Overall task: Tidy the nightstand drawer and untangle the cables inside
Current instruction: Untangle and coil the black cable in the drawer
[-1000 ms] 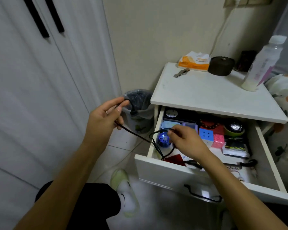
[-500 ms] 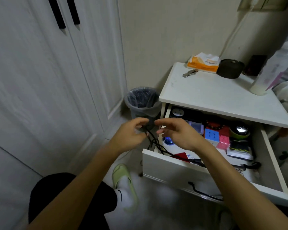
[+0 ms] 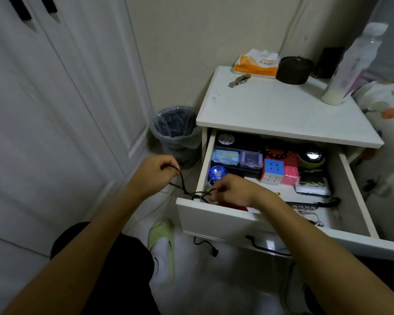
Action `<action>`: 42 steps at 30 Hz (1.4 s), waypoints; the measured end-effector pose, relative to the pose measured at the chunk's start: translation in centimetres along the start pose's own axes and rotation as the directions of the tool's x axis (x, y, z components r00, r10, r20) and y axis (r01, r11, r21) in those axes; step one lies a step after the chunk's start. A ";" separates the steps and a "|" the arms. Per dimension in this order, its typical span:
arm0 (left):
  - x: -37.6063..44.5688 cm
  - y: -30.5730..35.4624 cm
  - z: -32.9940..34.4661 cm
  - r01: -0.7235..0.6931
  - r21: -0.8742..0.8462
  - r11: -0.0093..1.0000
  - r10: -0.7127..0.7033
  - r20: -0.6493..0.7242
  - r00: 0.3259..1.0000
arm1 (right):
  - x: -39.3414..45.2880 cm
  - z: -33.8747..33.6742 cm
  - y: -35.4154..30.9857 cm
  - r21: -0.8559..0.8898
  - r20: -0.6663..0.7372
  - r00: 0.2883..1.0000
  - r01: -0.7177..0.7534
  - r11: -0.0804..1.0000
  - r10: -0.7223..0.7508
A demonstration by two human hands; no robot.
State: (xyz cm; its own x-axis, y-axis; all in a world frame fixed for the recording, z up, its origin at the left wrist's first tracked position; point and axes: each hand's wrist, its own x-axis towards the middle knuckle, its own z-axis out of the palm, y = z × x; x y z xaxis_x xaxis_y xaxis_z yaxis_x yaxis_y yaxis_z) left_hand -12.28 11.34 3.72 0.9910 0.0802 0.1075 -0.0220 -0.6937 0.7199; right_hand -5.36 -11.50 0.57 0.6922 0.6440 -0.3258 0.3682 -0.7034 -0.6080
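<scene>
The white nightstand drawer (image 3: 216,220) stands pulled open below the nightstand top (image 3: 282,112). A thin black cable (image 3: 182,180) stretches between both hands over the drawer's front left corner. My left hand (image 3: 154,175) grips one end of it just left of the drawer. My right hand (image 3: 233,190) pinches the other part above the drawer's front left corner. A loose black cable end (image 3: 206,245) hangs below the drawer front. Inside lie a blue round gadget (image 3: 217,173), a puzzle cube (image 3: 273,170), a pink cube (image 3: 291,175) and more black cables (image 3: 314,205).
A lined waste bin (image 3: 175,130) stands on the floor left of the nightstand. On top sit a tissue pack (image 3: 256,64), a dark round tin (image 3: 293,70), a clip (image 3: 238,80) and a plastic bottle (image 3: 350,67). White wardrobe doors (image 3: 62,98) fill the left. My foot in a green slipper (image 3: 163,244) is below.
My hands drew together from wide apart, then moved lower; the right hand now pinches the cable over the drawer's front corner, and the cable is bunched shorter between them.
</scene>
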 end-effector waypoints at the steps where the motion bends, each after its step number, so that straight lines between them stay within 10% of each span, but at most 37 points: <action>1: 0.0 -0.2 -0.2 -0.034 0.077 0.996 0.032 0.032 0.999 | 0.0 -0.2 0.2 0.088 -0.053 0.999 -0.002 0.996 0.007; 9: 0.4 1.0 0.4 -0.190 0.331 0.924 0.113 0.238 0.965 | 0.3 -2.4 -2.4 0.725 -0.172 0.985 0.118 0.678 0.012; 16: 1.1 1.2 1.4 -0.095 0.006 0.995 0.094 0.089 0.992 | -0.9 -3.4 -3.2 0.460 -0.272 0.958 0.216 0.861 -0.095; 21: 1.0 2.1 1.8 -0.100 0.053 0.994 0.084 0.252 0.964 | -1.1 -2.3 -3.3 0.324 -0.329 0.936 0.234 0.917 -0.122; 27: 1.5 3.1 0.7 -0.044 -0.430 0.902 0.019 -0.062 0.998 | -2.6 -3.5 -1.9 0.127 -0.311 0.941 0.183 0.975 -0.136; 33: 1.8 6.4 1.6 -0.130 -0.265 0.955 0.141 0.024 0.990 | -3.9 -5.1 -2.7 -0.051 -0.358 0.906 0.225 0.973 -0.228; 42: 2.3 8.1 -1.7 -0.085 -0.563 0.822 0.040 -0.092 0.995 | -4.4 -7.7 -4.0 -0.099 -0.348 0.920 0.156 0.983 -0.181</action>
State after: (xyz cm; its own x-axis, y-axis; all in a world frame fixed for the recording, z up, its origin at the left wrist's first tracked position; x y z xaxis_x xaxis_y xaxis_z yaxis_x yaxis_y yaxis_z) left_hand -10.40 7.11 10.97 0.9730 0.1180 0.1985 -0.1765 -0.1744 0.9687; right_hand -5.06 -13.81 10.01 0.7864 0.6146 0.0623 0.5308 -0.6207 -0.5770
